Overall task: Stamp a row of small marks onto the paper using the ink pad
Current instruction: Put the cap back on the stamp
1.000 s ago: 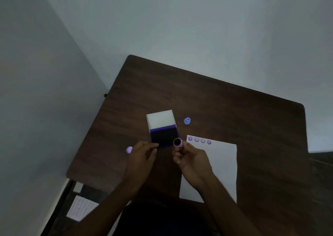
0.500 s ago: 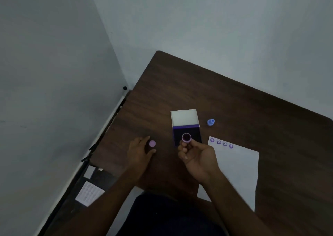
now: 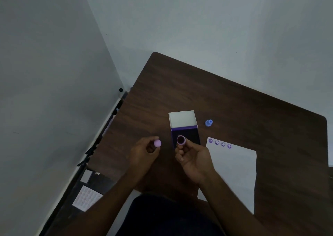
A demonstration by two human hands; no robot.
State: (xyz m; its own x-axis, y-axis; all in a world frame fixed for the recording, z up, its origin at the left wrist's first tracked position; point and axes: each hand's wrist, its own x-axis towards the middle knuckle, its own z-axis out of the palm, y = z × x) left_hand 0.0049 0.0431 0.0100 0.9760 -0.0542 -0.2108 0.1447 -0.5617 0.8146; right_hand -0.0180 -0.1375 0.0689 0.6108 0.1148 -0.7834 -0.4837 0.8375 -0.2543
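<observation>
Right hand (image 3: 193, 157): fingers pinch purple stamp (image 3: 180, 139), face up, over open ink pad (image 3: 185, 131). Left hand (image 3: 144, 153): fingertips grip pink cap (image 3: 157, 143). Paper (image 3: 234, 169): four marks along far edge, rightward span bare.

No readable words or numbers anywhere; the only signs are four small purple round marks, two plainly smiley faces, along the white paper sheet (image 3: 232, 165) top edge.

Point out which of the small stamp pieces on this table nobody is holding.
The blue stamp, standing alone on the table right of the ink pad. The two purple pieces sit in the hands.
</observation>
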